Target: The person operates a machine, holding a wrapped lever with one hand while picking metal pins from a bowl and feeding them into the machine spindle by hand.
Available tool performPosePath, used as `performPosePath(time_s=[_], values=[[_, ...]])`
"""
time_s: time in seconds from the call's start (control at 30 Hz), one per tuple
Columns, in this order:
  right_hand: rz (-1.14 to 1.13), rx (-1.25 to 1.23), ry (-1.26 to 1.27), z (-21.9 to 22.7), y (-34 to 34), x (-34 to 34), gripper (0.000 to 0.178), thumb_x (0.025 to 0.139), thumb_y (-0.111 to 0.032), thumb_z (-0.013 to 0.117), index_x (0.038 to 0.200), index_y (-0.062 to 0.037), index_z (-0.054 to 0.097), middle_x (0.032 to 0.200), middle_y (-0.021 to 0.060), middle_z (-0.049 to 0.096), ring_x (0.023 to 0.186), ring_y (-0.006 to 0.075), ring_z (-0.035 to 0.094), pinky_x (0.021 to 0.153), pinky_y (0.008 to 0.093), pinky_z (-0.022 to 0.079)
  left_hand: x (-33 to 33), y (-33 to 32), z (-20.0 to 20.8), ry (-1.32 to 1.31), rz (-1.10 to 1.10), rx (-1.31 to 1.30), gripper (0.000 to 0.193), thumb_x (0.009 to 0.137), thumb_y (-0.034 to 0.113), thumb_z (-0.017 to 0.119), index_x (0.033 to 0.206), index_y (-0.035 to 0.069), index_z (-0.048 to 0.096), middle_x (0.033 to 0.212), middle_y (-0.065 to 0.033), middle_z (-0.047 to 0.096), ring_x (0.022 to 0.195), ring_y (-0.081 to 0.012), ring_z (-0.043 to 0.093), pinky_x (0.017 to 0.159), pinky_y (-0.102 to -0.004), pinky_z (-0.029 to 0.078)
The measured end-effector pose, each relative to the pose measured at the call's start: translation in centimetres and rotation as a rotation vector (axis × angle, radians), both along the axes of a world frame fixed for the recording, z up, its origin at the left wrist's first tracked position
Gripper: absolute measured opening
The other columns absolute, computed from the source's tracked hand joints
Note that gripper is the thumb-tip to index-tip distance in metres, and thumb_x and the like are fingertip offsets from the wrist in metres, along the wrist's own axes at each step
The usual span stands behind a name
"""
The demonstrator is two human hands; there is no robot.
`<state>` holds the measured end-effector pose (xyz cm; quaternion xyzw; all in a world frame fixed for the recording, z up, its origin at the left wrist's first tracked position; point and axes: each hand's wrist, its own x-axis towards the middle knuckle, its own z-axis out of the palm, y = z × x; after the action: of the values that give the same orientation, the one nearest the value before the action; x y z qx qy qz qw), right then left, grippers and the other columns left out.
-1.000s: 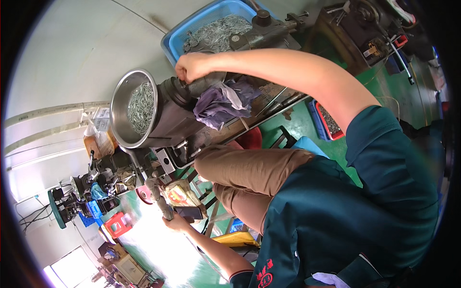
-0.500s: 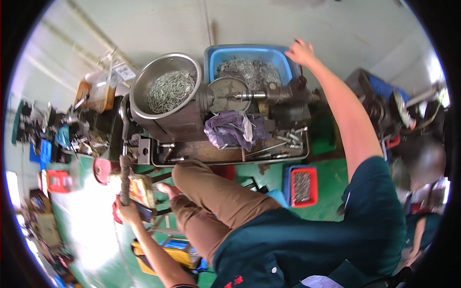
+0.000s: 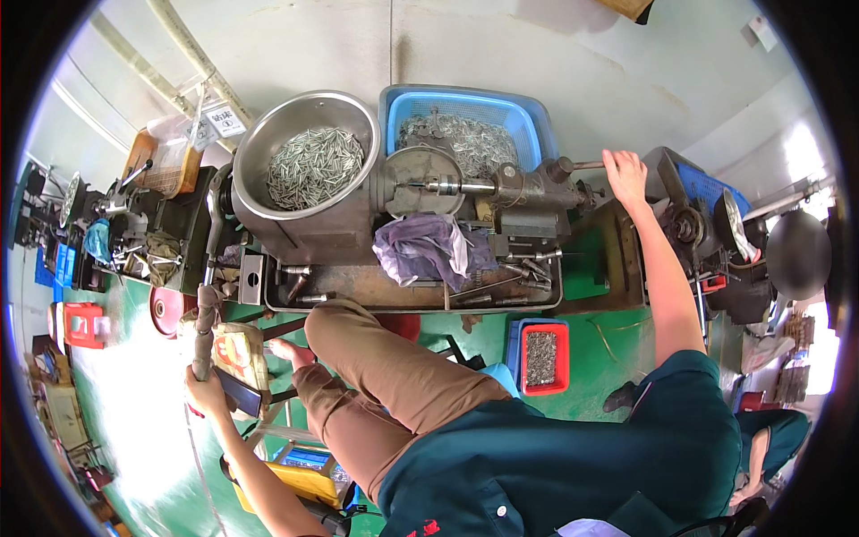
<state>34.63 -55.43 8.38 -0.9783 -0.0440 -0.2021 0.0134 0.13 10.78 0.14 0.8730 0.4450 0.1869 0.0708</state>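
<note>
My left hand (image 3: 206,391) is closed around the lower end of a long lever with a wrapped grip (image 3: 204,336), at the left side of a small lathe-like machine (image 3: 309,240). My right hand (image 3: 626,179) is closed on the outer end of a short metal lever (image 3: 587,165) at the machine's right end. Between them, a chuck (image 3: 445,184) with a thin tool points left toward the spindle. Below the chuck hangs a crumpled purple-grey rag (image 3: 420,249). A steel bowl (image 3: 369,125) full of small metal pins (image 3: 315,168) stands on the machine's left part.
Behind the chuck is a blue basket (image 3: 546,125) with metal pieces. A metal tray (image 3: 385,285) under the machine holds loose tools. On the green floor stands a red bin (image 3: 561,376) of small parts. Other machines flank both sides; another person (image 3: 761,456) is at the lower right.
My right hand has swung right and toward me, turning the short lever from upright to pointing right. My left hand stays on the wrapped lever. The whole view has shifted slightly.
</note>
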Motion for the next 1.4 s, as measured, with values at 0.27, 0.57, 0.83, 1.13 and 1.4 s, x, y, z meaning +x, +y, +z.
performPosePath(time_s=[0.27, 0.57, 0.83, 1.13, 1.4], values=[[0.055, 0.028, 0.104, 1.9, 0.0, -5.0, 0.05, 0.073, -0.048, 0.049, 0.057, -0.0001, 0.046, 0.054, 0.0141, 0.048, 0.055, 0.0324, 0.049, 0.052, 0.0398, 0.037, -0.1, 0.4, 0.0, -0.05, 0.001, 0.021, 0.022, 0.064, 0.015, 0.058, 0.084, 0.007, 0.053, 0.075, -0.0146, 0.056, 0.068, -0.0338, 0.053, 0.06, -0.039, 0.04], [-0.047, -0.07, 0.097, 1.3, 0.8, -6.9, 0.053, 0.073, -0.049, 0.047, 0.052, -0.0012, 0.046, 0.049, 0.0164, 0.048, 0.053, 0.0339, 0.049, 0.051, 0.0405, 0.038, -0.8, 1.3, -0.6, 0.003, 0.031, 0.029, 0.025, 0.065, 0.016, 0.058, 0.088, 0.008, 0.054, 0.079, -0.0147, 0.056, 0.072, -0.0334, 0.053, 0.062, -0.0389, 0.04], [-0.098, -0.088, 0.088, 1.4, 1.5, -7.9, 0.053, 0.074, -0.049, 0.047, 0.052, -0.0011, 0.047, 0.051, 0.0169, 0.049, 0.053, 0.0341, 0.051, 0.051, 0.04, 0.039, -0.5, 0.8, -0.5, -0.03, 0.006, 0.061, 0.024, 0.063, 0.013, 0.058, 0.086, 0.008, 0.055, 0.076, -0.0145, 0.056, 0.069, -0.0327, 0.053, 0.06, -0.0381, 0.041], [-0.1, -0.106, 0.033, 1.0, 1.7, -8.2, 0.052, 0.073, -0.05, 0.048, 0.053, -0.0013, 0.047, 0.051, 0.017, 0.05, 0.054, 0.0341, 0.051, 0.052, 0.0405, 0.04, -0.6, 0.7, -0.6, -0.053, -0.031, 0.104, 0.023, 0.063, 0.014, 0.058, 0.085, 0.008, 0.056, 0.071, -0.0154, 0.056, 0.066, -0.033, 0.053, 0.058, -0.0383, 0.041], [-0.143, -0.098, 0.067, 1.2, 2.0, -8.4, 0.052, 0.073, -0.049, 0.048, 0.053, -0.001, 0.048, 0.053, 0.0175, 0.051, 0.055, 0.0346, 0.052, 0.053, 0.041, 0.04, -0.5, 0.6, -0.5, -0.048, -0.032, 0.112, 0.022, 0.064, 0.016, 0.059, 0.085, 0.008, 0.057, 0.07, -0.0157, 0.056, 0.064, -0.0331, 0.054, 0.057, -0.0386, 0.041]])
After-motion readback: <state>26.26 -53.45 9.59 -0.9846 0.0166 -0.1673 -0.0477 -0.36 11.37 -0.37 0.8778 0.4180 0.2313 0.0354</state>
